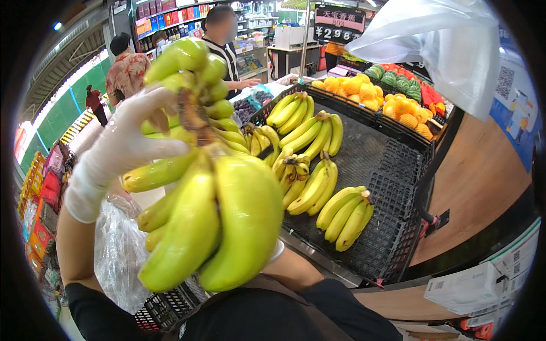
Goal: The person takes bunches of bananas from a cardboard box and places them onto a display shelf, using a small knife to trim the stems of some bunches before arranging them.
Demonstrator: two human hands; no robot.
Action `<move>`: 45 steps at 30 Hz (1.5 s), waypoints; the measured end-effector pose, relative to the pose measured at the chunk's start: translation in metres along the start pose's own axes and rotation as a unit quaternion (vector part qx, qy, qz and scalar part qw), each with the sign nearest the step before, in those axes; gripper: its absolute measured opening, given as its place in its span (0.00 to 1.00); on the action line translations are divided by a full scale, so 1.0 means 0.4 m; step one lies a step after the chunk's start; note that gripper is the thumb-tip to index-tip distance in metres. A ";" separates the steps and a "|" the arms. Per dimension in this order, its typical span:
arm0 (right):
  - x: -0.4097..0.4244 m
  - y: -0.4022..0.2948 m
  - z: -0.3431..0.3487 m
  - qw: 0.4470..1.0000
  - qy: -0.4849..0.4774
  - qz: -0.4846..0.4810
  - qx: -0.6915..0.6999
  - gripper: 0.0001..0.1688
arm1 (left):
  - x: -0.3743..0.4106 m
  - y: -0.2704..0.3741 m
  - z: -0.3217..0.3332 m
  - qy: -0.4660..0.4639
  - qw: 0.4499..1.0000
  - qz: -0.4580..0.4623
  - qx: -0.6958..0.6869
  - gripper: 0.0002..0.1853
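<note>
My left hand [128,132], in a thin white glove, grips the brown stalk [192,115] of a large bunch of green-yellow bananas [247,217]. The bunch is held up close to the camera and fills the middle of the view. Only the glove cuff of my right hand [278,250] shows past the bunch's lower right side; its fingers are hidden behind the fruit. Several smaller hands of yellow bananas [315,187] lie in a black plastic display crate [392,187] to the right. One of them, a small cluster [346,217], lies nearer the crate's front edge.
Oranges in foam nets [358,87] and small watermelons [388,79] fill crates farther back. A clear plastic bag [121,251] hangs below my left arm, beside a black crate [166,302]. Plastic sheeting [452,51] hangs upper right. A person [219,47] stands across the display.
</note>
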State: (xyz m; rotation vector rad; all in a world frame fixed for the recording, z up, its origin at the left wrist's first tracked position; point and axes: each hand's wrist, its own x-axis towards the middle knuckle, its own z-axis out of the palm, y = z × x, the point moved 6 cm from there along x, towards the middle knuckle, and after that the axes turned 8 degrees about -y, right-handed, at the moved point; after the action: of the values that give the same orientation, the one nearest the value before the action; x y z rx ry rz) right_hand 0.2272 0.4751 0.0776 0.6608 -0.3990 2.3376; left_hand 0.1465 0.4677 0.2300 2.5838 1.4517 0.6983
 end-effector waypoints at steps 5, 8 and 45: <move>-0.025 -0.058 -0.071 0.997 0.039 -0.049 -0.054 0.22 | 0.081 0.187 0.114 0.006 0.842 0.382 0.381 0.32; -0.038 -0.080 -0.122 0.993 0.065 -0.067 -0.073 0.22 | 0.161 0.080 0.222 -0.216 0.862 0.389 0.242 0.27; -0.490 -0.817 -0.166 0.796 0.261 -0.368 -0.403 0.23 | 0.956 0.194 0.741 -0.103 0.917 0.373 0.100 0.29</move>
State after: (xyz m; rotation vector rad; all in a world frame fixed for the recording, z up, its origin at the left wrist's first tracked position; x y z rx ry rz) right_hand 0.5516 0.6414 -0.0518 -0.2409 -0.6638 1.3054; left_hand 0.5050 0.7831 0.1203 3.2486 0.4579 0.3089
